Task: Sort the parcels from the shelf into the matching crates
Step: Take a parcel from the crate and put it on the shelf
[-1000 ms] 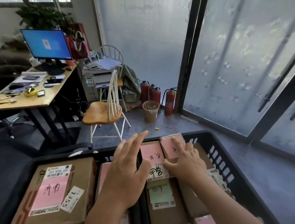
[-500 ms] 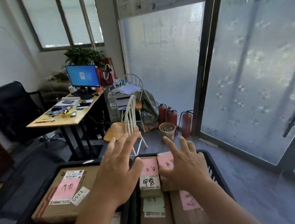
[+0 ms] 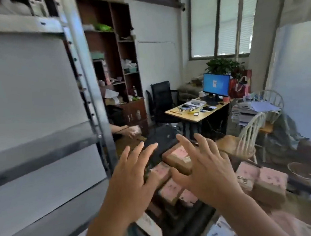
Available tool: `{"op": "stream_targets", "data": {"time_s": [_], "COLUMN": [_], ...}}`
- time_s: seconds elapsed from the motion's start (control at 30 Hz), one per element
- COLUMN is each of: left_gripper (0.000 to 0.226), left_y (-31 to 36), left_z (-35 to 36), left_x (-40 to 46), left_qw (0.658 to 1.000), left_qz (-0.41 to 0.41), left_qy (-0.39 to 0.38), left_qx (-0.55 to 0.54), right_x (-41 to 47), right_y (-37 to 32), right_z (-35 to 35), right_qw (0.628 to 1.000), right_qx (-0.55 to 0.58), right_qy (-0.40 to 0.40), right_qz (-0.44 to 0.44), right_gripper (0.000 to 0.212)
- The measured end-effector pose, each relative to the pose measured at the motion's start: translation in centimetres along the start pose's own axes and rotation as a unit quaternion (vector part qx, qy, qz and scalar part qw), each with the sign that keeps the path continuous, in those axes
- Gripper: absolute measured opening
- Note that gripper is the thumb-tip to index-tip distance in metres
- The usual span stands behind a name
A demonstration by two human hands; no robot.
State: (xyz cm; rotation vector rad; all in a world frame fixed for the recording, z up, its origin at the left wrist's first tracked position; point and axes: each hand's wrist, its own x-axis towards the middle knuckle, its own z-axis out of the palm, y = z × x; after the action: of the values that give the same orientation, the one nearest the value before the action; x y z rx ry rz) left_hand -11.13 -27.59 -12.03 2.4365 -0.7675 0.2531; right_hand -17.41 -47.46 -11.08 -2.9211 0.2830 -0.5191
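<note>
Both my hands hover in mid-air with fingers spread, holding nothing. My left hand (image 3: 132, 178) is near the grey metal shelf (image 3: 84, 86), whose frame and pale panels fill the left side. My right hand (image 3: 206, 170) is raised over brown cardboard parcels with pink labels (image 3: 175, 159). More pink-labelled parcels (image 3: 269, 181) lie at the lower right, in what look like dark crates; motion blur hides the crate rims. No parcels show on the visible shelf levels.
A person's hand (image 3: 131, 132) holds something behind the shelf post. A wooden desk (image 3: 197, 114) with a monitor (image 3: 216, 83), a black office chair (image 3: 163, 100), a white chair (image 3: 246, 138) and a dark wooden cabinet (image 3: 120, 64) stand behind.
My view has swung left from the crates and glass door toward the metal shelf. Both hands lifted off the parcels in the crate and now hang spread in the air.
</note>
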Motion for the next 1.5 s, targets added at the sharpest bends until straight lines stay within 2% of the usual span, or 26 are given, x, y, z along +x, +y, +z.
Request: {"op": "stream_targets", "data": {"time_s": [0.1,0.2,0.27,0.3,0.33,0.4,0.53,0.7,0.93,1.1,1.33,1.5], "left_gripper": [0.063,0.062,0.062,0.062,0.061,0.060,0.061,0.062,0.064,0.063,0.066,0.066], "left_y": [-4.9,-10.2,-12.0,-14.8,-16.3,-18.0,-23.4,-27.7,-35.4,-42.8,-51.6,-57.0], "left_z": [-6.5,-13.7,-15.7,-20.4,-23.1,-25.4,-34.9,-43.7,-50.8,-56.0,-65.9,-72.6], "left_x": [-7.3,-16.5,-18.7,-26.3,-30.7,-33.7,-50.0,-63.2,-71.9,-75.1,-77.5,-79.2], "left_qw": [0.993,0.972,0.964,0.941,0.923,0.918,0.870,0.817,0.777,0.743,0.702,0.697], "left_qz": [-0.100,-0.195,-0.218,-0.272,-0.305,-0.316,-0.390,-0.463,-0.517,-0.563,-0.590,-0.575], "left_qy": [0.055,0.120,0.137,0.178,0.198,0.202,0.246,0.264,0.266,0.249,0.275,0.310], "left_qx": [0.020,0.055,0.072,0.097,0.126,0.130,0.176,0.222,0.240,0.264,0.288,0.295], "right_x": [-1.0,-3.2,-4.2,-6.9,-8.6,-10.3,-18.6,-26.1,-30.5,-30.8,-29.2,-29.5], "right_y": [-9.4,-20.3,-23.1,-31.5,-36.8,-40.0,-57.0,-72.1,-87.5,-98.9,-114.8,-123.8], "right_z": [0.5,1.2,1.1,1.8,2.3,2.3,3.4,3.8,5.8,8.4,9.8,9.4], "right_qw": [0.995,0.978,0.974,0.955,0.944,0.943,0.904,0.873,0.839,0.813,0.772,0.757], "right_qx": [0.034,0.063,0.078,0.088,0.072,0.082,0.089,0.112,0.147,0.186,0.231,0.244], "right_qy": [-0.012,-0.035,-0.055,-0.079,-0.080,-0.053,-0.059,-0.070,-0.085,-0.089,-0.088,-0.081], "right_qz": [-0.096,-0.198,-0.204,-0.273,-0.312,-0.318,-0.413,-0.470,-0.518,-0.544,-0.586,-0.601], "right_gripper": [0.088,0.086,0.086,0.086,0.086,0.089,0.092,0.095,0.095,0.093,0.092,0.092]}}
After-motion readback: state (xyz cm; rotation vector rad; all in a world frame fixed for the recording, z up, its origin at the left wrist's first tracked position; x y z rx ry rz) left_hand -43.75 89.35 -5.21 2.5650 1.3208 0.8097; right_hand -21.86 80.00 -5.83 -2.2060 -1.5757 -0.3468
